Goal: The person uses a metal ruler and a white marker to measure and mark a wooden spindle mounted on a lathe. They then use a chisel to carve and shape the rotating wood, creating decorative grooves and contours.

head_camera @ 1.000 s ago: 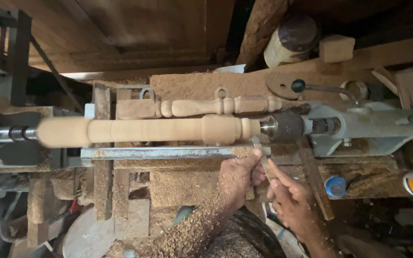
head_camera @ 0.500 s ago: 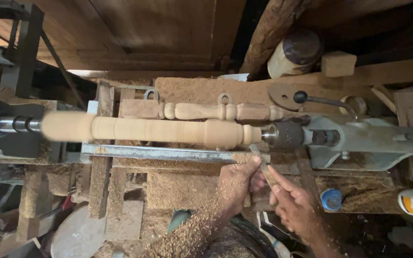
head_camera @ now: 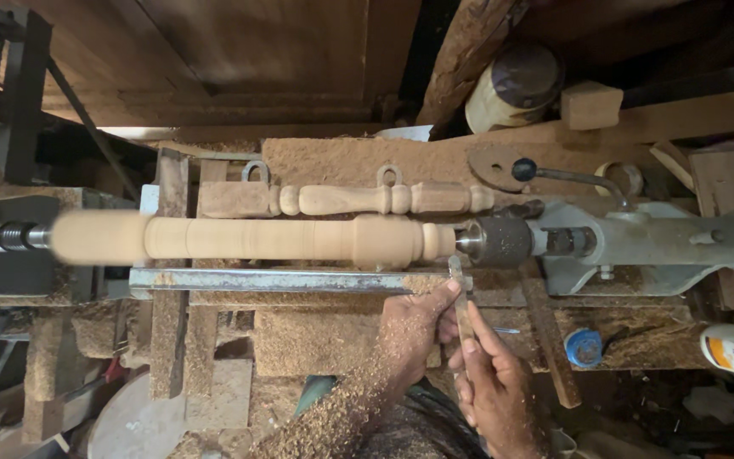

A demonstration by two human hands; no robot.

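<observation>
While the pale wooden spindle [head_camera: 282, 238] sits mounted lengthwise in the lathe [head_camera: 656, 242], its left end blurred, the person's left hand [head_camera: 414, 327] and right hand [head_camera: 490, 387] both have their fingers clamped on a narrow chisel [head_camera: 460, 293] whose tip meets the spindle's right end over the metal tool rest [head_camera: 273, 279]. Sawdust coats the left forearm, and a finished turned spindle [head_camera: 367, 200] lies just behind the mounted one, with a blue cap [head_camera: 584, 347] near the right hand.
</observation>
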